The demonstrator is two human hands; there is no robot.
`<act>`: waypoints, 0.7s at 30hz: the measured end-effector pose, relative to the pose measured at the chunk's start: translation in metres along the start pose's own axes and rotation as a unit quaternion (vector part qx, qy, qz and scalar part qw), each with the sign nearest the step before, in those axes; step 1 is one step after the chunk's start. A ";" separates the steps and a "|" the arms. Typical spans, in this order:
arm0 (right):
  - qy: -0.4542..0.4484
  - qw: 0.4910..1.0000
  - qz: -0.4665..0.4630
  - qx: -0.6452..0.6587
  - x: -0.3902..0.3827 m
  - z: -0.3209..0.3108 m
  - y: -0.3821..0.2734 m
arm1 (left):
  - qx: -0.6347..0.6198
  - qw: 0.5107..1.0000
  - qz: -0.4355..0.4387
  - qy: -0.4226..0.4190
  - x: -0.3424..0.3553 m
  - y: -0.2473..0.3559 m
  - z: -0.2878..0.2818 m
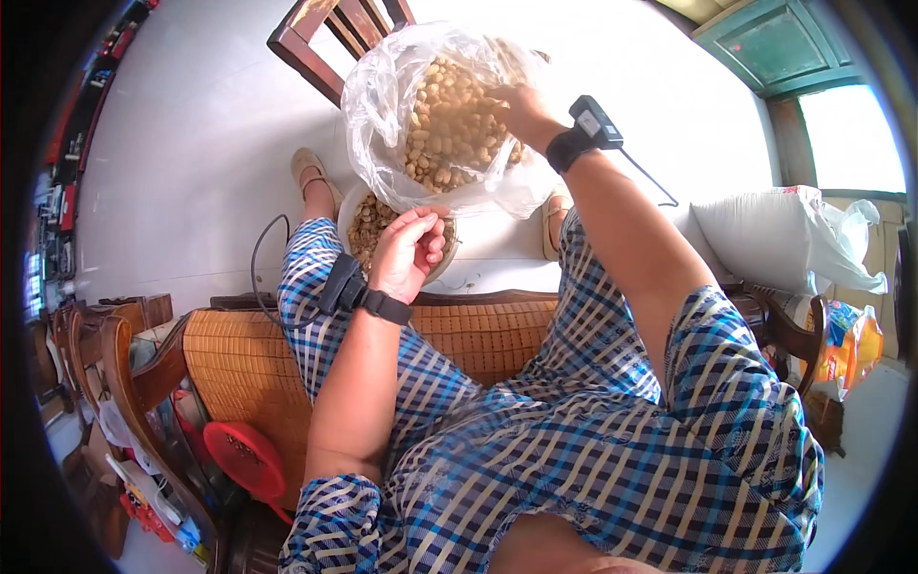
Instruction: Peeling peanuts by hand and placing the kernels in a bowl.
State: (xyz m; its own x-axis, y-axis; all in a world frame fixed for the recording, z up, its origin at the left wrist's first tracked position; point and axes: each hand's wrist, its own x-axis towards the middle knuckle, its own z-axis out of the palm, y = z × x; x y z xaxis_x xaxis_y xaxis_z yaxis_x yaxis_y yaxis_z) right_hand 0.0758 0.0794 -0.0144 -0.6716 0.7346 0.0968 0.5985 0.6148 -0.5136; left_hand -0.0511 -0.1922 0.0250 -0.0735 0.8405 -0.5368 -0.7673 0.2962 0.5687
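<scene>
A clear plastic bag point(371, 100) stands wide-mouthed in front of me, full of unshelled peanuts point(442, 120). My right hand point(525, 111) reaches into it from the right, its fingertips down at the peanuts. Those fingertips are partly hidden and washed out by light, so their grip does not show. Just below the bag's near edge is my left hand point(409, 251), palm turned up and fingers curled in, the thumb against the index finger. Whatever it may hold is too small to make out. Beneath it, a round pale bucket point(346, 212) contains brown peanut shells point(369, 232).
I sit on a wooden bench with a woven mat point(244, 349). A wooden chair point(320, 43) stands beyond the bag. To the right are a stuffed white sack point(755, 234) and a yellow package point(854, 346). A red plastic basket point(245, 457) lies at my left.
</scene>
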 end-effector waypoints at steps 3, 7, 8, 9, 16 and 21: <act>-0.020 1.000 -0.006 -0.017 0.033 0.019 0.013 | 0.005 1.000 0.021 0.013 0.016 0.019 -0.005; -0.055 0.997 -0.034 -0.050 0.019 0.017 0.033 | 0.028 0.998 0.039 0.034 0.002 0.010 0.010; -0.037 0.998 0.041 0.003 0.018 0.013 0.029 | 0.028 0.998 0.041 0.035 -0.001 0.009 0.012; -0.037 0.999 0.039 0.003 0.020 0.008 0.026 | 0.032 0.998 0.041 0.035 -0.004 0.007 0.013; -0.018 0.909 0.155 0.387 0.021 -0.039 0.000 | 0.026 0.997 0.047 0.048 -0.002 0.011 0.011; -0.033 0.829 0.156 0.535 0.011 -0.050 -0.011 | 0.029 0.998 0.044 0.032 0.016 0.011 0.004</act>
State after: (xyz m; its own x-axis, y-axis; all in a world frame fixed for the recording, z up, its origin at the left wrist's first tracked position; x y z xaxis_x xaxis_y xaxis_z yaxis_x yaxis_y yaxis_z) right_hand 0.0838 0.0954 0.0350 -0.6002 0.7712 -0.2121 0.0401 -0.2358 -0.9710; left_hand -0.0581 -0.1741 0.0247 -0.1815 0.8342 -0.5207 -0.7184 0.2491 0.6495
